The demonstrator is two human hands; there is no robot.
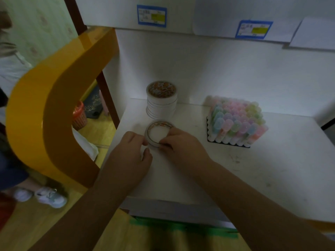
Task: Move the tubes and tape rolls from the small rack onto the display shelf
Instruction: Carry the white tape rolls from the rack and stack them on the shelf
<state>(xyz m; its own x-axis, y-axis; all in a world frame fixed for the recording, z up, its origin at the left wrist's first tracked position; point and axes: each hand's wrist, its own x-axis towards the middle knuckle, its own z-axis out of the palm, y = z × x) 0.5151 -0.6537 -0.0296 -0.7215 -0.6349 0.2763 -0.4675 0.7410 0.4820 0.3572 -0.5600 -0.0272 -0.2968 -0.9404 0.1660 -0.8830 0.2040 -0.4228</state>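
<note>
Both hands on a tape roll, just in front of the tape-roll stack.
Left hand (133, 151) and right hand (178, 144), fingers curled, pinch the tape roll (158, 133) lying on the display shelf (253, 171), just before the tape-roll stack (161, 100); tubes (235, 122) stand right.

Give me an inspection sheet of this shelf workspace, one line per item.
Surface: white display shelf, faint scuff marks.
Job's things: tape roll stack at the back; loose tape roll in front of it; block of pastel tubes upright in a black tray, to the right.
Clutter: nothing seen.
Hands: left hand and right hand both pinch the loose tape roll.
Cables: nothing seen.
Surroundings: orange curved frame at left; blue price labels on the shelf edge above; red basket on the floor.
</note>
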